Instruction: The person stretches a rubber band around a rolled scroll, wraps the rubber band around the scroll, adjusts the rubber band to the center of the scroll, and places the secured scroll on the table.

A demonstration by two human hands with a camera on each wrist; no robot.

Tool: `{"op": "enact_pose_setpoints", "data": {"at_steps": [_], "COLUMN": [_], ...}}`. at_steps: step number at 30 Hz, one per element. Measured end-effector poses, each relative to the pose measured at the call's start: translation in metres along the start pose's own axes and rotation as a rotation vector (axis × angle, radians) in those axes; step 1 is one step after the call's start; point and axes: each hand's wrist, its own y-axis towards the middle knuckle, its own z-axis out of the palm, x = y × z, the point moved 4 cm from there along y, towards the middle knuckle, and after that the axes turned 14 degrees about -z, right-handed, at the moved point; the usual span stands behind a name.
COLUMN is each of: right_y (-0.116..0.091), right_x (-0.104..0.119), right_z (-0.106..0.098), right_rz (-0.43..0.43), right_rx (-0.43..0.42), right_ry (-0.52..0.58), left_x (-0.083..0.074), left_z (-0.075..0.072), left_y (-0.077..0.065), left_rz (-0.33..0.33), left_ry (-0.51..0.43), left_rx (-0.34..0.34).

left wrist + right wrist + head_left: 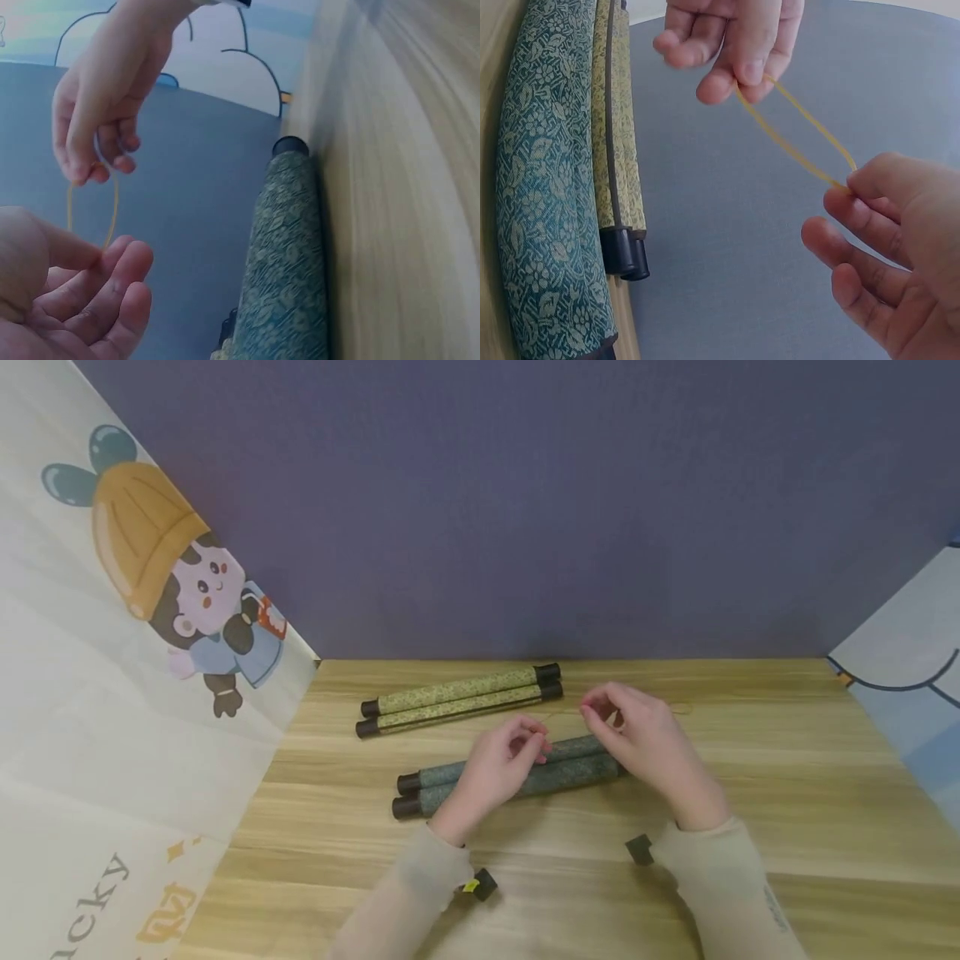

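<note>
Left hand [501,758] and right hand [648,739] pinch opposite ends of yellow band [789,151], held above table [795,777] near green rolls [573,774]; yellow rolls [457,689] toward far edge.

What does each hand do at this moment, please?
Left hand: pinching one end of the thin yellow band.
Right hand: pinching the other end of the same band.
</note>
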Motion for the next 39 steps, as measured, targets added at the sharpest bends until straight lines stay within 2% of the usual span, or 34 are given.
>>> {"op": "enact_pose_setpoints", "data": {"at_steps": [5, 8, 13, 16, 19, 21, 24, 28, 31, 33, 36, 39], "right_y": [-0.003, -0.006, -0.013, -0.015, -0.016, -0.015, -0.013, -0.010, -0.008, -0.008, -0.007, -0.007], "right_x": [-0.002, -0.002, 0.000, -0.001, -0.001, -0.002, -0.002, 0.000, 0.001, 0.001, 0.002, 0.001], "right_z": [-0.002, -0.002, 0.002, 0.005, 0.005, 0.005, 0.008, 0.022, 0.033, 0.036, 0.036, 0.034], "right_rz": [0.021, 0.000, -0.048, -0.040, -0.013, 0.010, 0.052, 0.138, 0.228, 0.301, 0.431, 0.538], "right_rx": [0.026, 0.047, 0.133, 0.185, 0.182, 0.159, 0.110, 0.073, 0.055, 0.042, 0.031, 0.021], "right_ry": [-0.010, 0.002, -0.006, -0.022, -0.040, -0.056, -0.086, -0.072, 0.004, 0.099, 0.371, 0.660], "left_x": [0.004, 0.006, 0.006, 0.005, 0.003, -0.001, -0.010, -0.028, -0.040, -0.044, -0.045, -0.043], "left_z": [-0.015, -0.021, -0.030, -0.033, -0.037, -0.038, -0.039, -0.032, -0.022, -0.015, -0.007, -0.004], "left_y": [0.001, 0.002, 0.003, 0.003, 0.002, 0.000, -0.006, -0.018, -0.026, -0.029, -0.031, -0.029], "left_rz": [-0.041, -0.047, -0.029, -0.013, 0.017, 0.052, 0.146, 0.355, 0.520, 0.596, 0.637, 0.607], "left_ry": [-0.076, -0.113, -0.134, -0.142, -0.129, -0.119, -0.115, -0.118, -0.052, 0.033, 0.132, 0.179], "left_rx": [-0.030, -0.046, -0.090, -0.119, -0.147, -0.166, -0.185, -0.148, -0.098, -0.074, -0.026, 0.016]}}
